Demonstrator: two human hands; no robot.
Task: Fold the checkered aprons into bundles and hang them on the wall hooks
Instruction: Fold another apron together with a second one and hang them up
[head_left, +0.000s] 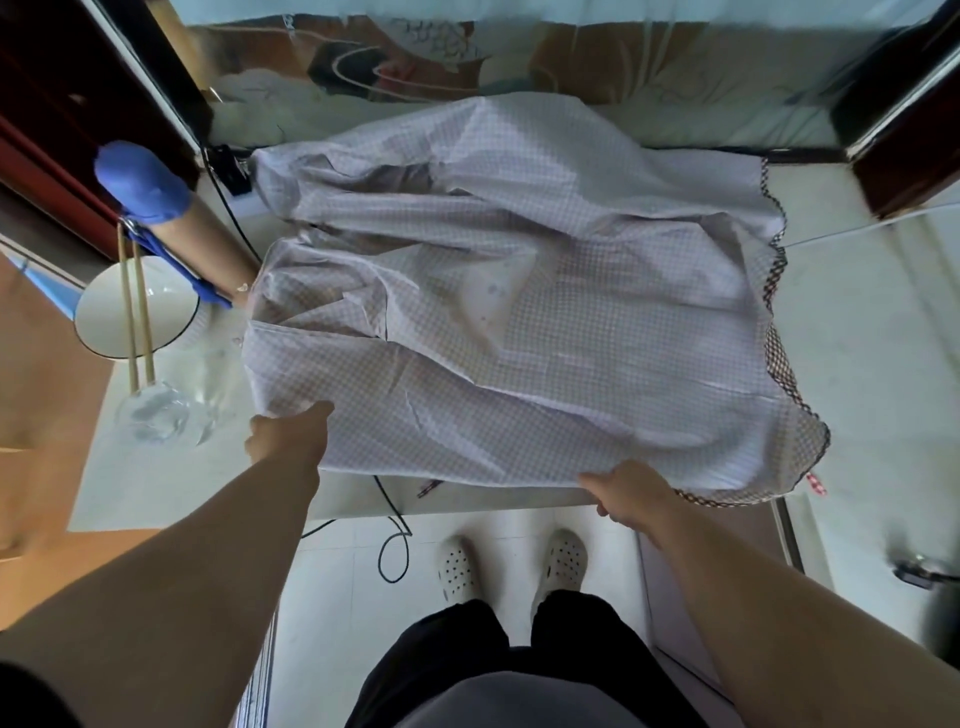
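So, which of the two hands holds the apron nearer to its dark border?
The right hand: it grips the apron close to its dark border, while the left hand grips the opposite corner, toward the white bowl.

Nothing legible; the checkered apron (519, 312) bears a blurred red tag (819, 486)

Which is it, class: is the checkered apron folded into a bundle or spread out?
Spread out. The checkered apron lies wide and rumpled across the table, the left hand and right hand holding its near edge.
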